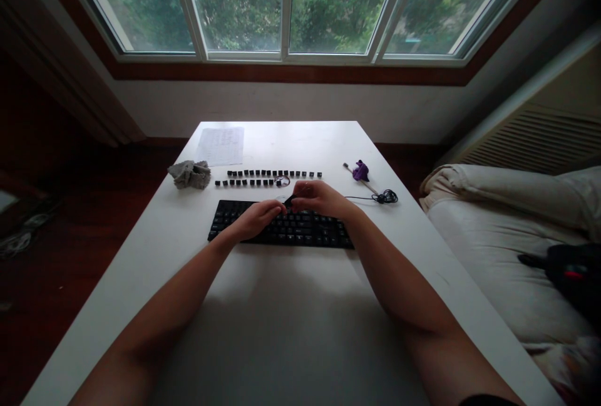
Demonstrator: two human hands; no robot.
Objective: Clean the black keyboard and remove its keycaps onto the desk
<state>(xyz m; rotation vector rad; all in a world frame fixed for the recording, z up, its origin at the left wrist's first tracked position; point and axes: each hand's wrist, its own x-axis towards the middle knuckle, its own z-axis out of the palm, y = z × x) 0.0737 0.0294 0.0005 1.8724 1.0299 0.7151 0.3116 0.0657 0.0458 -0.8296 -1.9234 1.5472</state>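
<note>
A black keyboard (305, 230) lies across the white table, partly hidden under both hands. Above its upper middle, my left hand (257, 218) is closed, thumb and fingers pinched together at the tips. My right hand (319, 199) meets it from the other side, its fingers curled round a small dark piece (288, 201) that shows between the two hands. Whether the left fingertips also grip that piece is hard to see. Just beyond the hands, two rows of loose black keycaps (252, 183) are lined up, with a thin wire loop (282, 180) at the nearer row.
A crumpled grey cloth (190, 175) lies at the left edge, near a printed sheet of paper (220, 146). On the right are a brush (346, 168), a purple object (360, 171) and a coiled black cable (385, 197). A padded sofa (479, 243) stands beside the table.
</note>
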